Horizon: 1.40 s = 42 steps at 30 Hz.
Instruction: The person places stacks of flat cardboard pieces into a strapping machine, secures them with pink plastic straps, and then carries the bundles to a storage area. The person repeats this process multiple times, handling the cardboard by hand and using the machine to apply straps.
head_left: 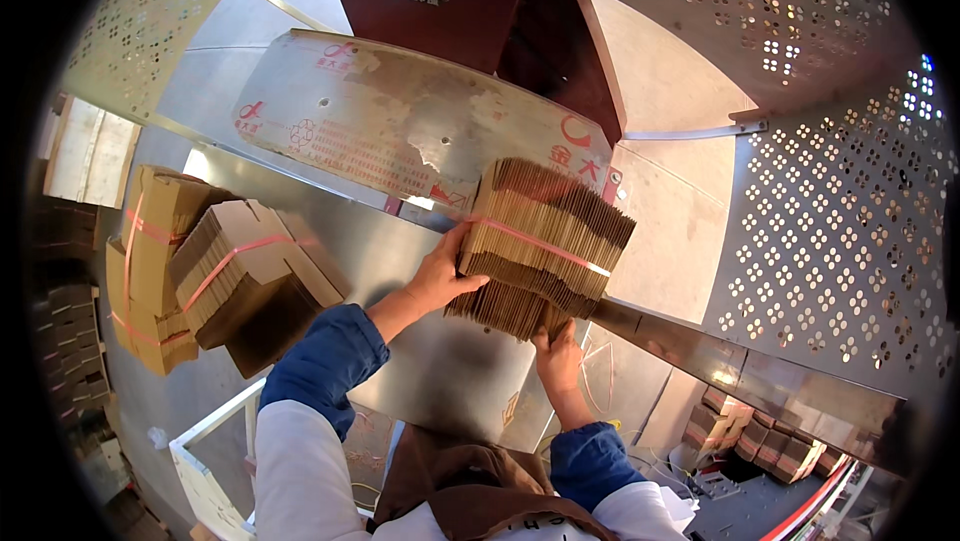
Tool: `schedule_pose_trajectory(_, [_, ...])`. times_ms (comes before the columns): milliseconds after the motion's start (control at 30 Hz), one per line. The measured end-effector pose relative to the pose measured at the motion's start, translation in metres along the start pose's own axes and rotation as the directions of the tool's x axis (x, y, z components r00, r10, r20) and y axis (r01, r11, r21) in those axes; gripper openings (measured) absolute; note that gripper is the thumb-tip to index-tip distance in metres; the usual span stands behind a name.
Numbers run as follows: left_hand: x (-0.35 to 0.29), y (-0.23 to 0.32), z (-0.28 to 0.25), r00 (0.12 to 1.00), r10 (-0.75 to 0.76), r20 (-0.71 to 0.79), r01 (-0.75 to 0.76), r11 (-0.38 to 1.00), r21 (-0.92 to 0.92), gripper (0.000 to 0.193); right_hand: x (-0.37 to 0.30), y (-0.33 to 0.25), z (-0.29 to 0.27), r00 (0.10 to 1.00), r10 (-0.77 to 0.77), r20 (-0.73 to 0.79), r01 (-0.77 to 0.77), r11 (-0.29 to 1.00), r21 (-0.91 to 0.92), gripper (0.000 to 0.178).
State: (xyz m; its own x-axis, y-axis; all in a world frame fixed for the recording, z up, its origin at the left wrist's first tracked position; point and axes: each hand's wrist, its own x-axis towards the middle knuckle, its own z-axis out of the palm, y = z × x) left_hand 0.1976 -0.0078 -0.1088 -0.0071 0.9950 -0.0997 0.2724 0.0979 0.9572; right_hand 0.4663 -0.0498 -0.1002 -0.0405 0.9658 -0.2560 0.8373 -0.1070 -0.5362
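A thick bundle of flat brown cardboard pieces (550, 201), bound by a pink strap (540, 241), stands tilted on the metal table (400, 251), against the printed panel behind it. My left hand (440, 271) grips its left side, thumb across the front and the other fingers partly hidden at the edge. Below, my right hand (560, 356) is closed around the bundle's lower right corner, its fingers partly hidden by the cardboard. To the left, another strapped cardboard bundle (250, 261) leans against more strapped cardboard (150, 271).
A worn panel with red print (370, 111) lies along the table's far side, before a dark red machine housing (420, 1). Perforated metal guards (840, 231) stand at the right and upper left. Strapped cardboard bundles (770, 441) lie at lower right. A white frame (215, 431) stands at lower left.
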Motion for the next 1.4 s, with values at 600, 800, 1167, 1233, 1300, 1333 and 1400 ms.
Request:
schedule_pose_trajectory(600, [0.008,-0.007,-0.001,0.999,-0.034,0.026,0.035,0.998,-0.060,0.090,0.001,0.001,0.003,1.000,0.027,-0.011,-0.027,0.998,0.049,0.062])
schedule_pose_trajectory(800, [0.013,-0.002,-0.007,0.998,-0.015,0.067,0.011,0.998,0.061,0.091,0.001,0.006,0.012,1.000,0.028,-0.001,-0.028,0.998,0.063,0.068])
schedule_pose_trajectory(1167, [-0.004,-0.004,-0.006,1.000,-0.008,0.023,0.007,0.999,0.037,0.089,-0.007,0.020,0.022,0.988,-0.117,-0.105,0.121,0.992,0.032,0.063])
schedule_pose_trajectory(1233, [-0.044,0.006,-0.001,1.000,-0.019,0.008,0.019,0.999,0.027,0.090,-0.042,0.028,0.030,0.994,-0.088,-0.060,0.088,0.996,-0.004,0.065])
schedule_pose_trajectory(1300, [-0.105,0.001,0.003,0.986,-0.164,-0.029,0.161,0.983,-0.084,0.097,-0.085,0.010,0.012,0.993,-0.002,0.115,-0.006,0.997,0.073,0.078])
schedule_pose_trajectory(1333, [-0.137,-0.001,0.002,0.978,-0.206,-0.032,0.205,0.978,-0.039,0.101,-0.105,0.000,-0.004,0.976,0.034,0.216,-0.056,0.994,0.099,0.086])
schedule_pose_trajectory(1400, [-0.177,0.016,-0.004,0.968,-0.250,0.005,0.250,0.966,-0.065,0.110,-0.127,0.006,-0.017,0.969,-0.047,0.243,0.005,0.985,0.172,0.104])
